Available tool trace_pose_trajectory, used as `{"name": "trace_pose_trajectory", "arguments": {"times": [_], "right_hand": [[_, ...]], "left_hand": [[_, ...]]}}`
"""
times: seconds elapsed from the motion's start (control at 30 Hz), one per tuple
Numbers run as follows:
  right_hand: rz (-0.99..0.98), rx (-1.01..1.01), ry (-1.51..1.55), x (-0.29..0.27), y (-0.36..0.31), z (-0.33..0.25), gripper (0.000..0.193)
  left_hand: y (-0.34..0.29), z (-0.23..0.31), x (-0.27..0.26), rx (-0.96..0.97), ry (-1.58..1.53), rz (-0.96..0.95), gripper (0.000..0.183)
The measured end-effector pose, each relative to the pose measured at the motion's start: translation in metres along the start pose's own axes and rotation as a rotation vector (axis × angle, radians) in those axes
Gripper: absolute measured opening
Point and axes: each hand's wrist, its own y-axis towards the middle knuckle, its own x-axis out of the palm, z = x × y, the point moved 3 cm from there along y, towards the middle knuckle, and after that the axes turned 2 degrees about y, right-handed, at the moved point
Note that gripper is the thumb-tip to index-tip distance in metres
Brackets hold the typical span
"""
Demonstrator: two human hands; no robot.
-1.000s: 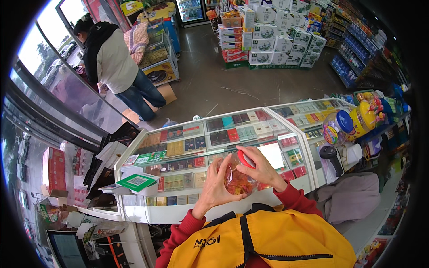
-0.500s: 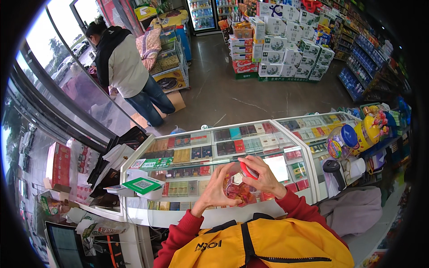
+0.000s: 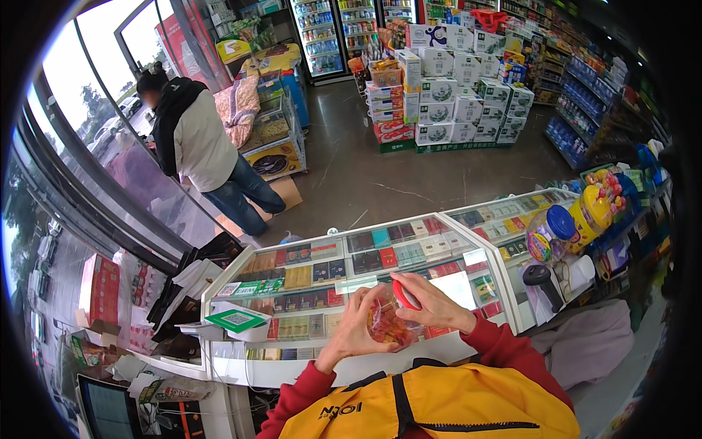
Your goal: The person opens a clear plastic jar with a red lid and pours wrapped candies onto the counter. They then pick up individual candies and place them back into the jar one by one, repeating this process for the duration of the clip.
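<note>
Over the glass counter, my left hand is wrapped round the side of a clear jar with red and orange wrapped pieces in it. My right hand grips a red lid at the jar's upper right edge, the lid tilted on its side. Whether the lid still touches the rim I cannot tell. Beneath both hands lies the display counter, with rows of small flat packs under its glass.
On the counter's left sits a green-and-white code stand. To the right are a dark handheld scanner, a blue-lidded candy jar and a yellow candy container. Beyond the counter, a person stands by the glass door; stacked cartons fill the floor further back.
My head view has shifted slightly. The jar has tilted, so its top faces me less, and the red lid stands more upright in my right hand.
</note>
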Motion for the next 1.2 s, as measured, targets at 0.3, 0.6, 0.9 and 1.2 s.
{"name": "trace_pose_trajectory", "arguments": {"times": [0.3,0.6,0.9,1.2], "right_hand": [[0.217,0.162,0.031,0.021,-0.006,0.013,0.07],[0.298,0.027,-0.084,0.026,0.004,0.003,0.065],[0.288,-0.178,-0.107,0.023,0.01,-0.007,0.064],[0.26,-0.357,-0.129,0.021,0.012,0.0,0.066]], "left_hand": [[-0.011,0.032,0.024,-0.06,0.143,0.164,0.122],[0.001,-0.005,0.001,0.064,-0.043,0.087,0.119],[0.006,-0.035,-0.006,0.089,-0.171,-0.027,0.122],[0.02,-0.043,-0.021,0.094,-0.269,-0.178,0.122]]}}
